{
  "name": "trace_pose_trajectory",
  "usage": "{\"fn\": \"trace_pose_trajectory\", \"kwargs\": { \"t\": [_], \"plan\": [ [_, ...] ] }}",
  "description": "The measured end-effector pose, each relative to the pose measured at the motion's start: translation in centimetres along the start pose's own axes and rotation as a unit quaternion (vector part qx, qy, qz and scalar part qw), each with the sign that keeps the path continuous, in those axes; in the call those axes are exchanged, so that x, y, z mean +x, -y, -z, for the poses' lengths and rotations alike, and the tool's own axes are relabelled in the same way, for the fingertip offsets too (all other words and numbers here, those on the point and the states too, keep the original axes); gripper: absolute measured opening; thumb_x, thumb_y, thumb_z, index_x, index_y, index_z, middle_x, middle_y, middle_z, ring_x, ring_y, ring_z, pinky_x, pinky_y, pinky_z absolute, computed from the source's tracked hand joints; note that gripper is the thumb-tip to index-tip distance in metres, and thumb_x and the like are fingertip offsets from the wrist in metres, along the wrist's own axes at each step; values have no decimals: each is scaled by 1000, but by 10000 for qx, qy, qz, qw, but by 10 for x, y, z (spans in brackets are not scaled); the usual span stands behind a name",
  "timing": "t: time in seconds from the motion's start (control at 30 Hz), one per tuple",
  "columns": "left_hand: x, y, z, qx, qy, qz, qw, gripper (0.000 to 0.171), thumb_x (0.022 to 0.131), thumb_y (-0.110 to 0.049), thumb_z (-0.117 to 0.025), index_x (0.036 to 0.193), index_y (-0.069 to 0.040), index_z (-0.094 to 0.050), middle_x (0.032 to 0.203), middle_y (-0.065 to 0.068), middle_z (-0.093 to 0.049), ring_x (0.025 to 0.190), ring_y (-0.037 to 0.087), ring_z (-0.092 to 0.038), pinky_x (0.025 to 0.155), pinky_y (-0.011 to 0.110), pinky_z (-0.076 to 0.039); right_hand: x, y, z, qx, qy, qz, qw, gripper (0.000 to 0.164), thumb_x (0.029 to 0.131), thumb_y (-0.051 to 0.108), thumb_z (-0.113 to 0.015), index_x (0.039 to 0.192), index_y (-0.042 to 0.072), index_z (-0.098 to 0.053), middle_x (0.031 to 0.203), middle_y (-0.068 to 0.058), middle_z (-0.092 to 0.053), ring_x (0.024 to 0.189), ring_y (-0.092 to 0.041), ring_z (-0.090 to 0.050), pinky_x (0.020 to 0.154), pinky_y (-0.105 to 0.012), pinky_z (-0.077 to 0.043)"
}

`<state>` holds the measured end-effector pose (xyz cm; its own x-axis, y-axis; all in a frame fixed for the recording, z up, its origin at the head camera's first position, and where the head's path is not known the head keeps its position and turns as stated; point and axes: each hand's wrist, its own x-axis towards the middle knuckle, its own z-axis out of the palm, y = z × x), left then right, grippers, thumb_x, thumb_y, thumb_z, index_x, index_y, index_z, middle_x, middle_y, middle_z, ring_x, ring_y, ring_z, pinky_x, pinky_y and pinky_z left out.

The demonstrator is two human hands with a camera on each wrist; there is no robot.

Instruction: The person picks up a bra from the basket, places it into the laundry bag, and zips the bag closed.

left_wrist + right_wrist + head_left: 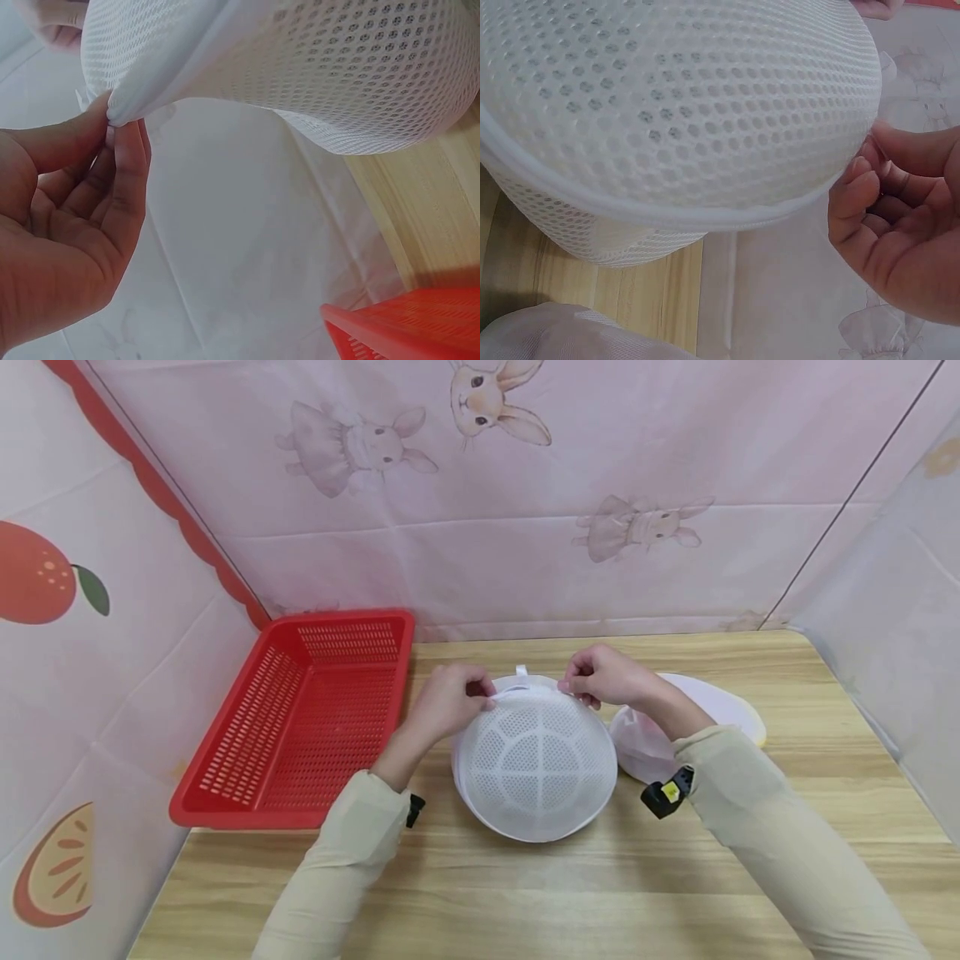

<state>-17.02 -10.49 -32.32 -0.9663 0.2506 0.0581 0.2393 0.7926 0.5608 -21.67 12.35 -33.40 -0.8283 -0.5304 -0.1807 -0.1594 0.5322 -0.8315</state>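
Note:
In the head view a round white mesh laundry bag [536,768] is held up over the table, its flat mesh face towards me. My left hand [448,703] pinches the upper left of its rim between thumb and fingers. At the upper right my right hand [609,675] pinches the rim too, its other fingers curled. A small white tab [521,671] sticks up between the hands. The left wrist view shows thumb and fingertips on the white edging [142,105]. In the right wrist view the thumb and index finger meet at the bag's edge; what exactly they grip is partly hidden.
A red perforated plastic basket [337,727] stands on the wooden table [547,893] to the left. Right of the bag lie a pale, thin mesh item [645,752] and a flat white rounded piece with a yellowish edge [720,706]. Printed cloth walls [495,577] enclose the table.

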Motion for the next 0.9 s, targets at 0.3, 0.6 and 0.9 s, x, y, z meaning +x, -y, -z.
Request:
{"fn": "trace_pose_trajectory", "kwargs": {
  "t": [0.3,0.6,0.9],
  "plan": [
    [1,4,0,-164,70,76,9998,4,76,-5,-71,78,-5,-68,73,4,-62,72,16,-55,64,26,-46,-2,0,-1,-70,19,-114,9999,14,90,4,-54,78,-3,-53,62,-9,-49,51,-15,-45,46,-21,-40],
    [-4,14,9,-480,153,501,9975,4,79,-4,-69,78,-3,-66,73,6,-61,68,17,-55,59,25,-47,-7,-4,5,122,125,-312,9994,13,91,2,-51,80,-6,-52,62,-6,-49,55,-14,-48,48,-22,-45],
    [-10,24,16,-971,485,771,9911,4,79,-2,-68,82,1,-66,73,10,-62,66,22,-61,58,26,-53,-11,-6,6,160,93,-232,9996,12,90,2,-53,83,-8,-52,66,-7,-51,59,-16,-51,53,-26,-49]
  ]
}}
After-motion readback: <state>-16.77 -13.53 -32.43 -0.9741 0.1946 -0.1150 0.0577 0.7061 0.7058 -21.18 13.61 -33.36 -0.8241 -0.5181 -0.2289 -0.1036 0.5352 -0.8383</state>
